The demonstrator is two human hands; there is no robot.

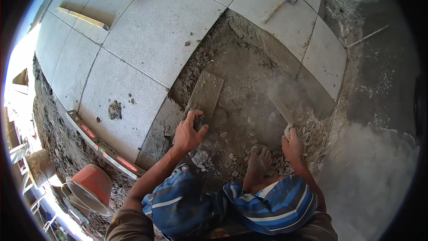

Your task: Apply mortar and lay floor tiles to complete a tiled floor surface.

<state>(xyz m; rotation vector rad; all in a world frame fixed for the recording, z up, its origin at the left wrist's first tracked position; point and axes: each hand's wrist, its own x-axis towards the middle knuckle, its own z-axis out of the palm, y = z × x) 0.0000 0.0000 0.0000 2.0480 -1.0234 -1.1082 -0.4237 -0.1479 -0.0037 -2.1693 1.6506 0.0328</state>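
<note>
My left hand (189,135) is closed around the handle of a flat, mud-coloured float (207,88). The float's board lies at the left side of a dug-out bed of grey mortar and dirt (243,69). On the right, my right hand (293,145) grips the handle of a trowel (280,106). Its blade points away from me, low over the bed, and its tip blurs into the dusty mortar. Small stones and crumbs of mortar lie between the two tools. My bare foot (260,163) rests in the rubble between my hands.
Pale square slabs (156,31) border the bed at the left and far side. A hammer (281,3) and a wooden strip (82,18) lie on them. A spirit level (104,147) runs along the left slab edge, near a tipped red bucket (93,185). Wet grey concrete (379,76) stretches along the right.
</note>
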